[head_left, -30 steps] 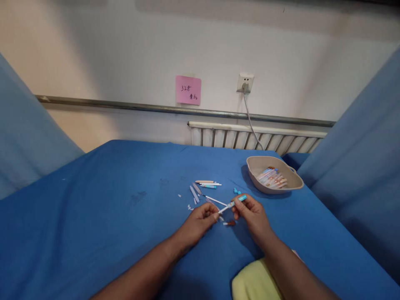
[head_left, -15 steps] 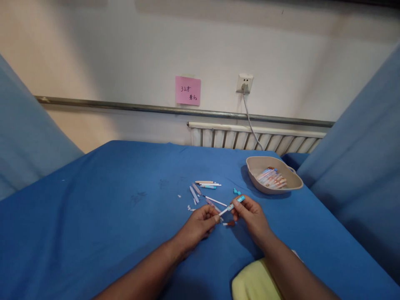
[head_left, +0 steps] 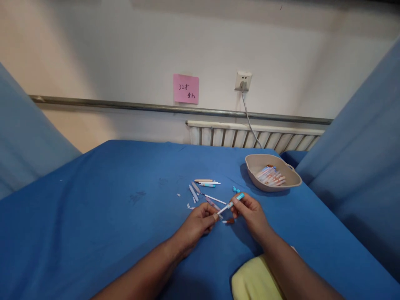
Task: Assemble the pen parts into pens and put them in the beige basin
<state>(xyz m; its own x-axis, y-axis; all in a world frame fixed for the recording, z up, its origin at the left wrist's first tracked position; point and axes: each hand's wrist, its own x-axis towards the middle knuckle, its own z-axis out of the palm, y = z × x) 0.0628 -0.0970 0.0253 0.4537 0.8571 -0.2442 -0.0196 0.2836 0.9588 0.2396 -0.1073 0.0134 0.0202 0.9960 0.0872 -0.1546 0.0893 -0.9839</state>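
Between my hands is a slim pen (head_left: 230, 204), white at one end and turquoise at the other, tilted up to the right. My left hand (head_left: 201, 221) pinches its thin white end. Thumb and fingers of my right hand (head_left: 250, 212) close round the turquoise end. Just beyond my hands lie loose pen parts: a thin white refill (head_left: 215, 199), a pale lilac barrel (head_left: 193, 193) and a pinkish pen (head_left: 213, 203) partly behind my left fingers. A small brown-and-white piece (head_left: 229, 221) lies between my hands, and turquoise bits (head_left: 236, 189) lie beyond my right hand.
At the right stands a beige basket (head_left: 271, 186) holding many pens. Several pens and sticks (head_left: 207, 182) lie together mid-table, with small white bits (head_left: 189, 206) nearby. Yellow cloth (head_left: 254, 279) is under my right forearm. A radiator (head_left: 228, 135) runs along the wall behind the blue-covered table (head_left: 109, 200).
The view has shifted slightly. Both hands keep hold of the pen, and a little more of its white end shows between them.
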